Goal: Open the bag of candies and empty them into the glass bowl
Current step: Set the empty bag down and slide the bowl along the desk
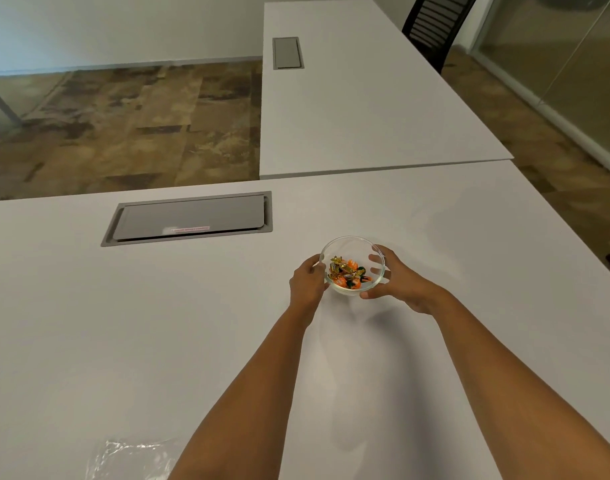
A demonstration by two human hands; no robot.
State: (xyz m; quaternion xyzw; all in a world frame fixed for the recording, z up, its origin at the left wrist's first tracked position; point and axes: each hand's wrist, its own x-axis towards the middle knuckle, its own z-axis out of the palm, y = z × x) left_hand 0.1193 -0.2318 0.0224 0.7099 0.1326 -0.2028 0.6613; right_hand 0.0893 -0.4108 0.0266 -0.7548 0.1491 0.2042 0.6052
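A small clear glass bowl [352,242] stands on the white table, right of centre. Inside it lie several wrapped candies [348,273], gold, orange and green. My left hand [307,282] cups the bowl's left side, and my right hand [397,282] wraps the right side with fingers showing through the glass. Both hands grip the bowl. A crumpled clear plastic bag [134,459] lies flat at the near left edge, apart from both hands, with no candies visible in it.
A grey cable hatch [189,218] is set into the white table [123,323] behind and left of the bowl. A second white table [359,109] with its own hatch adjoins at the back. A black chair [435,26] stands far right.
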